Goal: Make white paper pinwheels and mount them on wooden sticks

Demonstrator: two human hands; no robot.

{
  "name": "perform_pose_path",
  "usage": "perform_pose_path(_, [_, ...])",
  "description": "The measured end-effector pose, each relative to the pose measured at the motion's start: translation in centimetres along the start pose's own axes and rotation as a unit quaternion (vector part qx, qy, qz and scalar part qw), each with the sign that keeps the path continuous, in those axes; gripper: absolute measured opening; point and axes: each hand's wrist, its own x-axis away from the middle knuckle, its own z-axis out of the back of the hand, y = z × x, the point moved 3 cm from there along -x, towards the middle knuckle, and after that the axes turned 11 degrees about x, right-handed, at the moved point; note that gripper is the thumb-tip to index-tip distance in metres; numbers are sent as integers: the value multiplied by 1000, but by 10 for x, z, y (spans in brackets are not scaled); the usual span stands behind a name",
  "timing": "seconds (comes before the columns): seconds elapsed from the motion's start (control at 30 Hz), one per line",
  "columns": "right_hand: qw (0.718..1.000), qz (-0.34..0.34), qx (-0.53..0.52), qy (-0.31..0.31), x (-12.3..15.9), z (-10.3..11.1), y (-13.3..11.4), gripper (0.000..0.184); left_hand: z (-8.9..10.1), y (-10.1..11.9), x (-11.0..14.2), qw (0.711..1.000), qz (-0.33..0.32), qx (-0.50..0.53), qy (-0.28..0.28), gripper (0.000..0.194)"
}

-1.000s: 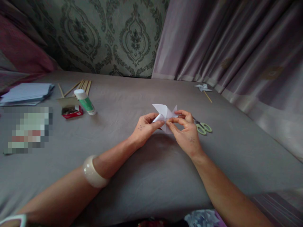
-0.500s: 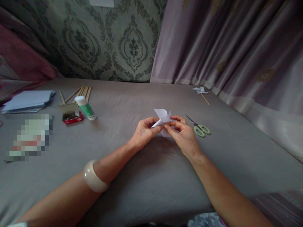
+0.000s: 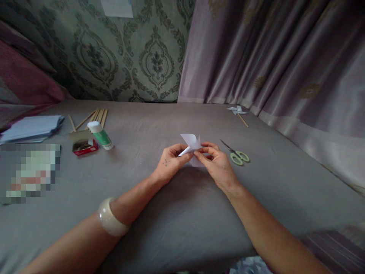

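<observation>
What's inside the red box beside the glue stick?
The open red box holds a heap of small pieces, too indistinct to identify; whatever lies beneath the top ones is covered.

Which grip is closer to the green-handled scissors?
Right. The right grip is just left of the scissors, not touching them; the left grip is farther left, across the folded white paper.

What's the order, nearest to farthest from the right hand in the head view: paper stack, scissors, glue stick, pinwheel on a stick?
From the right hand:
1. Scissors: just to its right.
2. Pinwheel on a stick: farther back, by the curtain.
3. Glue stick: left, beside the red box.
4. Paper stack: far left.
</observation>
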Motion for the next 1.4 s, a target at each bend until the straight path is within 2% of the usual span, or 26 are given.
perform_pose_path(0.23, [998, -22, -29, 50, -1, -2, 2, 48, 2, -2, -1, 1000, 0, 11, 9, 23])
perform_pose_path(0.43, [989, -51, -135, 27, -2, -8, 0, 69, 3, -2, -1, 1000, -6, 13, 6, 22])
perform_pose_path(0.67, [970, -97, -221, -41, 3, -10, -12, 36, 4, -3, -2, 1000, -6, 12, 11, 25])
perform_pose_path(0.87, [956, -128, -262, -42, 4, -10, -13, 35, 5, -5, -3, 1000, 9, 22, -7, 25])
perform_pose_path(1.03, [957, -129, -257, -46, 4, -10, -12, 35, 7, -7, -3, 998, 45, 31, -8, 26])
perform_pose_path(1.4, [961, -122, -244, -51, 4, -11, -8, 32, 12, -10, -6, 999, 47, 16, -17, 25])
